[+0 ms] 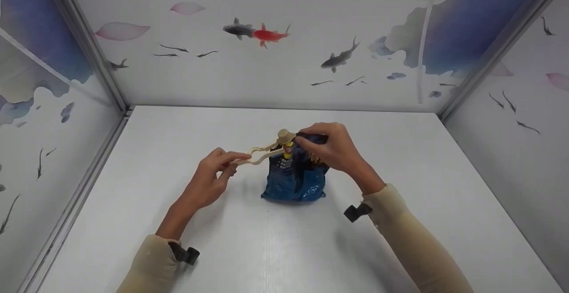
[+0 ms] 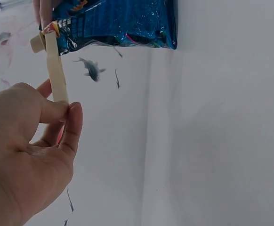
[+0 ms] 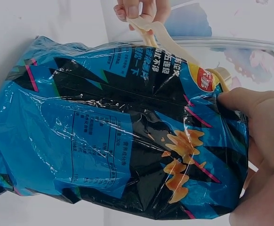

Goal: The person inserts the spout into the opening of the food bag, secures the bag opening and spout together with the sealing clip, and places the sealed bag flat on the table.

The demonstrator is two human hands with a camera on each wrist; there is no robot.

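Head view: bag (image 1: 293, 184), blue and black, sits on the white surface (image 1: 275, 244), roughly midway between its left and right edges, nearer the far edge. Left hand (image 1: 209, 179) pinches one end of a cream clip (image 1: 270, 154); the clip runs to the bag's top left corner, two arms apart, stubby spout (image 1: 283, 134) pointing up. Right hand (image 1: 333, 148) holds the bag's top, fingertips just beside the spout. Left wrist view: grip closed, thumb and finger pinching the clip's end; other end at the bag's corner. Right wrist view: grip closed on the bag, thumb on the printed side near the yellow-red logo (image 3: 201, 80).
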